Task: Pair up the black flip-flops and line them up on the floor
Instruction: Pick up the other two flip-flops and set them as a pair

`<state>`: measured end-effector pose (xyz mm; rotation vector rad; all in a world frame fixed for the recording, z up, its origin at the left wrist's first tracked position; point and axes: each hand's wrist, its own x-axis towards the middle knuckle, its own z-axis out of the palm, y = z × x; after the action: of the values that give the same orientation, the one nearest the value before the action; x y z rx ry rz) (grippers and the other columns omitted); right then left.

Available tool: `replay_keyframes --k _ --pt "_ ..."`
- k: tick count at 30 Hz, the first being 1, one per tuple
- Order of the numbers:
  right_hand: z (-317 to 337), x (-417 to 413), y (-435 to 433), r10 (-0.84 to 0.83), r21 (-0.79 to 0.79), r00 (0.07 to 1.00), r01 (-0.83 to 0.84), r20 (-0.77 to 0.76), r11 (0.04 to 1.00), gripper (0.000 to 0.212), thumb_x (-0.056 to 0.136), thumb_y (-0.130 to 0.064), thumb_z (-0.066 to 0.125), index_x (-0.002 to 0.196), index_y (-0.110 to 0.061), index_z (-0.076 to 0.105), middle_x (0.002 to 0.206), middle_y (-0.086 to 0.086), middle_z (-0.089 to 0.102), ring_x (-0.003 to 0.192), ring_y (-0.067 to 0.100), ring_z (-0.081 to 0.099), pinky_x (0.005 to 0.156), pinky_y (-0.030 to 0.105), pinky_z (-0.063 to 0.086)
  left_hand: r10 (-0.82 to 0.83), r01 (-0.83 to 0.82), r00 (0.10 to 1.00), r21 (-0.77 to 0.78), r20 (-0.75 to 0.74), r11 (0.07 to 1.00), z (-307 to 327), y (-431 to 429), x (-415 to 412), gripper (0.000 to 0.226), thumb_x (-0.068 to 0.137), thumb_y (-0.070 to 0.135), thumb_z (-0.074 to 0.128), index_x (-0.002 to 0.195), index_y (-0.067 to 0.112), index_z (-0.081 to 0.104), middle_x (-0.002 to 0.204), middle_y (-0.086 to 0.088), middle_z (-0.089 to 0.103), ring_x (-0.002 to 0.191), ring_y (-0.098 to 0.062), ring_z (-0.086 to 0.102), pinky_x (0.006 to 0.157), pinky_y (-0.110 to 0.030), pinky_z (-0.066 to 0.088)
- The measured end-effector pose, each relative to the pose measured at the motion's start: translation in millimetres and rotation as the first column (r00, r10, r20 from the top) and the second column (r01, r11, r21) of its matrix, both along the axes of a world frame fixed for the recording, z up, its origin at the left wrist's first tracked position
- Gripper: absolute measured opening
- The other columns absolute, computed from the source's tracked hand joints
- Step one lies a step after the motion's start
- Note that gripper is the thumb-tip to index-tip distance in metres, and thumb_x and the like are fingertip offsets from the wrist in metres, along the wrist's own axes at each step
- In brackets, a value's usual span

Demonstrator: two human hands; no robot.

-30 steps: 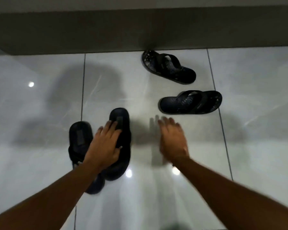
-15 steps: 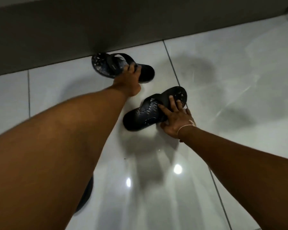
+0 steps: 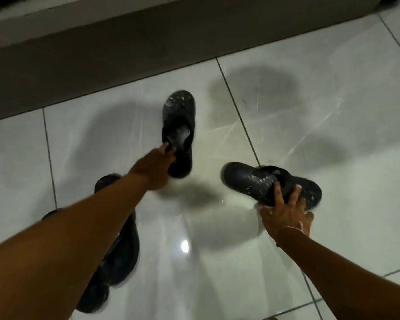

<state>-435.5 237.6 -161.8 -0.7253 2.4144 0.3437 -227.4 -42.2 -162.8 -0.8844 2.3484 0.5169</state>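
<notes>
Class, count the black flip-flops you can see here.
4. One in the left hand at, one in the right hand at, two partly hidden under the left forearm.

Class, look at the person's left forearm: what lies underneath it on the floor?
Under the left forearm lie two black flip-flops on the white tiles. Their straps and most of their footbeds are covered.

1. A glossy pale grey tiled floor with faint marble veining fills most of the view, crossed by thin dark grout lines.
2. A dark brown skirting band runs along its far edge.
3. A bright light reflection glints on the tile.
</notes>
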Motion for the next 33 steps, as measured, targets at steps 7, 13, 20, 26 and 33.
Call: replay_keyframes --k 7,13,20,26,33 --pt "12.9 42.2 -35.3 -0.27 -0.142 0.959 0.28 0.089 0.949 0.08 0.092 -0.055 0.044 0.153 -0.029 -0.002 0.15 0.036 0.017 0.135 0.051 0.028 0.111 0.06 0.026 -0.012 0.036 0.994 0.219 -0.109 0.975 5.2 113.4 52.9 0.084 0.074 0.005 0.051 0.15 0.024 0.023 0.165 0.003 -0.001 0.151 -0.023 0.003 0.119 -0.042 0.024" --pt "29.3 75.9 -47.2 -0.098 -0.255 0.973 0.151 0.209 0.955 0.077 0.09 -0.038 0.052 0.152 -0.037 0.007 0.097 0.015 0.068 0.089 0.036 0.065 0.088 0.044 0.051 0.03 0.002 0.99 0.226 -0.139 0.974 2.0 171.3 49.7 0.088 0.08 0.01 0.05 0.154 0.021 0.004 0.164 -0.001 -0.003 0.15 -0.016 -0.009 0.123 -0.033 0.001" --pt "20.2 58.6 -28.1 0.019 -0.259 0.995 0.006 0.094 0.966 0.072 0.087 -0.03 0.054 0.15 -0.033 0.021 0.096 0.013 0.069 0.097 0.034 0.059 0.088 0.044 0.046 -0.126 0.129 0.986 0.02 -0.106 0.991 -5.6 171.3 42.5 0.076 0.087 0.028 0.048 0.154 0.022 0.013 0.164 -0.008 0.004 0.151 -0.023 -0.001 0.123 -0.042 0.002" --pt "13.3 28.4 -17.9 -0.025 -0.189 1.0 0.028 0.018 0.981 0.07 0.084 -0.034 0.053 0.147 -0.038 0.025 0.109 0.013 0.068 0.106 0.035 0.052 0.087 0.044 0.036 -0.509 0.508 0.859 -0.227 0.059 0.831 10.5 93.0 40.9 0.061 0.083 0.02 0.047 0.144 0.014 0.042 0.157 -0.013 0.03 0.148 -0.031 0.012 0.122 -0.044 0.008" --pt "10.8 1.1 -10.2 -0.106 -0.12 0.994 0.102 -0.029 0.988 0.067 0.084 -0.038 0.051 0.146 -0.036 0.027 0.107 0.015 0.066 0.108 0.038 0.053 0.092 0.049 0.035 0.185 -0.209 0.977 -0.294 -0.108 0.933 28.9 64.2 22.7 0.058 0.083 0.017 0.05 0.139 0.007 0.039 0.138 -0.016 0.048 0.124 -0.034 0.045 0.093 -0.046 0.046"
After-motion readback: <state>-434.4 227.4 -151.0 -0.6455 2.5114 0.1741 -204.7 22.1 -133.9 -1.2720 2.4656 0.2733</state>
